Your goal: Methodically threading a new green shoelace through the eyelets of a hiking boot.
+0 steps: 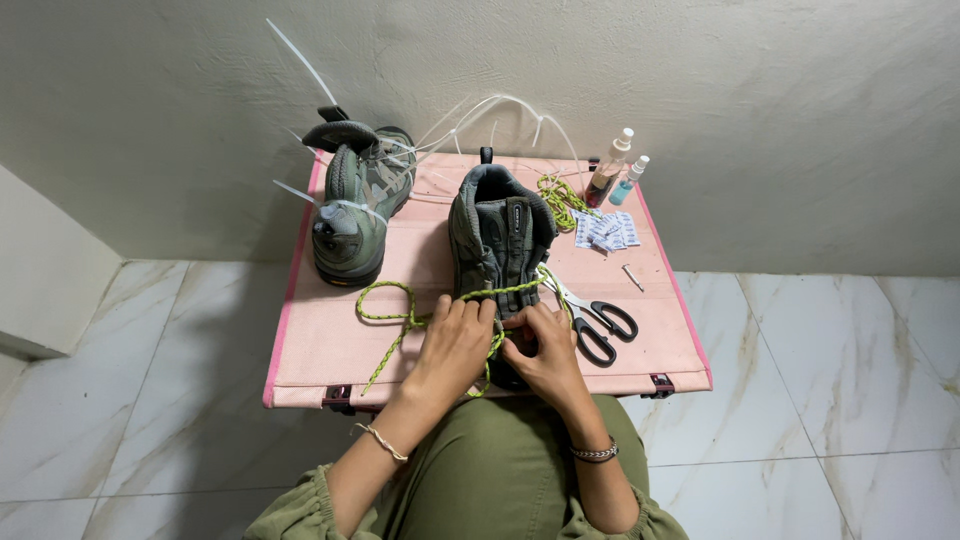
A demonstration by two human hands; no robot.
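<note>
Grey-green boot (497,235) stands upright at the middle of the pink table (320,340), toe toward the person, heel and collar toward the wall. Its long axis runs straight away from the body, so both hands meet it at the toe end, head-on.

Left hand (455,340) lies on the toe's left side, fingers curled down and together over the lowest eyelets. Right hand (540,345) sits on the toe's right side, fingers bent inward, thumb tucked. The two hands almost touch across the toe; neither is clearly nearer, both are on the boot.

Yellow-green lace (400,310) crosses the front of the boot just above the hands and passes under the fingers. Both hands appear pinched on it, though the exact pinch points are hidden. Its free end loops out to the left of the boot and trails toward the table's near edge.

Relative to the boot:
- second boot (352,205) to the left and further back, with white cable ties (480,110) sticking out of it toward the wall.
- scissors (595,320) just to the right, near the right hand, blades pointing at the boot.
- spare lace bundle (560,198) right of the collar.
- small white packets (605,230) further right.
- two spray bottles (615,170) at the far right corner.
</note>
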